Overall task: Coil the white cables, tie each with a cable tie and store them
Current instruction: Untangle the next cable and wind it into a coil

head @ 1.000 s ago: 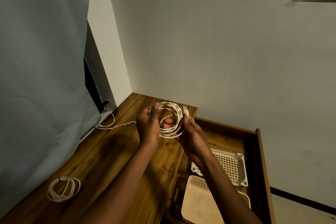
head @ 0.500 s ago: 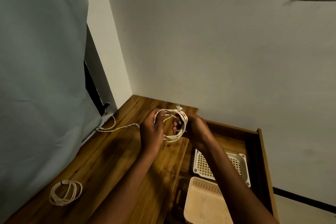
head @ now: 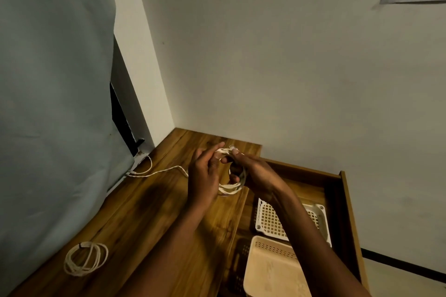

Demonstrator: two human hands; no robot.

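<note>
Above the wooden table (head: 154, 219), both hands hold a coil of white cable (head: 231, 188). My right hand (head: 255, 173) grips the coil's right side, fingers curled through the loops. My left hand (head: 205, 173) holds the left side, its index finger stretched out over the top strands. A loose tail of the cable (head: 156, 172) trails left across the table to the wall corner. A second white coil (head: 84, 259), bound with a dark tie, lies at the near left of the table.
An open wooden drawer (head: 342, 200) sits to the right, holding a white lattice basket (head: 272, 222) and a cream basket (head: 272, 272). A grey-blue sheet (head: 53, 103) hangs along the left. White walls meet at the far corner.
The coil has been turned and pulled tighter between the hands. My right hand has closed further round the loops, and my left index finger has straightened over the top.
</note>
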